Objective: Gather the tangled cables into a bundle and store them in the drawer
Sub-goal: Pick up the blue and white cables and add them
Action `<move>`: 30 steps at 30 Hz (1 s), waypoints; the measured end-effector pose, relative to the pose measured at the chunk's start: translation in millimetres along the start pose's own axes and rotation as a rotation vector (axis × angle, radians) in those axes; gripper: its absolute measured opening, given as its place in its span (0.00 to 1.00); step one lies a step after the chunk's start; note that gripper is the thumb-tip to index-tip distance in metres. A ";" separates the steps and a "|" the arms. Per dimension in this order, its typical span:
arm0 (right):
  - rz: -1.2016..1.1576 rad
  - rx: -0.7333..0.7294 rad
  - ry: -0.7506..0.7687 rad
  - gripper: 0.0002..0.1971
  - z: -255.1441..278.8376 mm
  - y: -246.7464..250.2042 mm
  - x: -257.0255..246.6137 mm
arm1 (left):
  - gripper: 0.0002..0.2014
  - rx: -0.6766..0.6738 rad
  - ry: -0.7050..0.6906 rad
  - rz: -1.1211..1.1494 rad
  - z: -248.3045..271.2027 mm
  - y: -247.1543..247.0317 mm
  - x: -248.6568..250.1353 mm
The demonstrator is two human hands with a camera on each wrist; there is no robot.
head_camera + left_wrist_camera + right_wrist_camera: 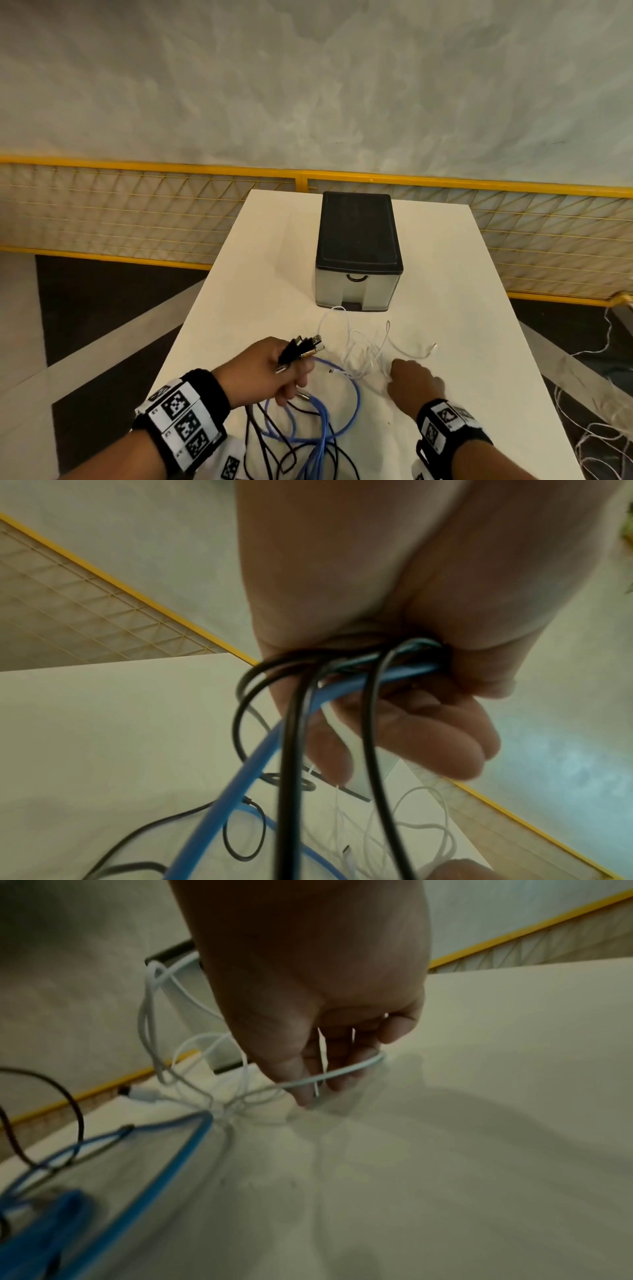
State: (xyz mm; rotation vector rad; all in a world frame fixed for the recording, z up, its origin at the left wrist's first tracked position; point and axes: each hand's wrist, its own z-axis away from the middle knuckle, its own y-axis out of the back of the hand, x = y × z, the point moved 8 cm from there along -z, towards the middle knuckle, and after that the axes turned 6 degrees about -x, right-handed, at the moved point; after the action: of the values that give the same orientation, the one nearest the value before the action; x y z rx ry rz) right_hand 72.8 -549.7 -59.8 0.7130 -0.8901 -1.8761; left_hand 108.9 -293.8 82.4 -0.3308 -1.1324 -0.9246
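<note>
My left hand (291, 371) grips a bunch of cable ends; the black and metal plugs (303, 346) stick out past its fingers. From it a blue cable (356, 401) and black cables (274, 435) hang in loops onto the white table (462, 308). In the left wrist view the fingers (411, 723) curl round the blue cable (240, 791) and black cables (291, 777). My right hand (407, 377) is low on the table, fingers (342, 1058) curled round a strand of the tangled white cable (192, 1047), which lies loose (359, 346) before the drawer unit (358, 240), its drawer closed.
A yellow mesh fence (137, 212) runs behind the table. Thin white strings (599, 428) lie on the dark floor to the right. The table's left edge is close to my left wrist. Bare tabletop stretches right of the drawer unit.
</note>
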 end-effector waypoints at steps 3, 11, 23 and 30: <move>-0.119 0.097 0.022 0.04 9.7 41.8 2.6 | 0.17 0.125 -0.030 0.058 -1.7 15.8 7.6; -0.574 0.429 0.396 0.03 79.4 189.6 -30.8 | 0.08 0.257 -0.269 0.289 -26.6 32.8 72.4; -1.108 0.392 0.619 0.09 133.0 230.6 -67.7 | 0.04 0.176 -0.520 0.183 -52.2 -17.6 138.5; -1.419 0.096 0.366 0.14 108.6 176.4 -58.3 | 0.09 0.314 -0.389 0.401 -52.1 8.7 113.3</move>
State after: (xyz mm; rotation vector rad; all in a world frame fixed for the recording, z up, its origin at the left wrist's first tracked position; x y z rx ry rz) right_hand 99.2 -523.3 152.1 2.0086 -0.1275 -2.6851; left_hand 161.6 -374.7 161.8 -0.4703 -1.4773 -0.3260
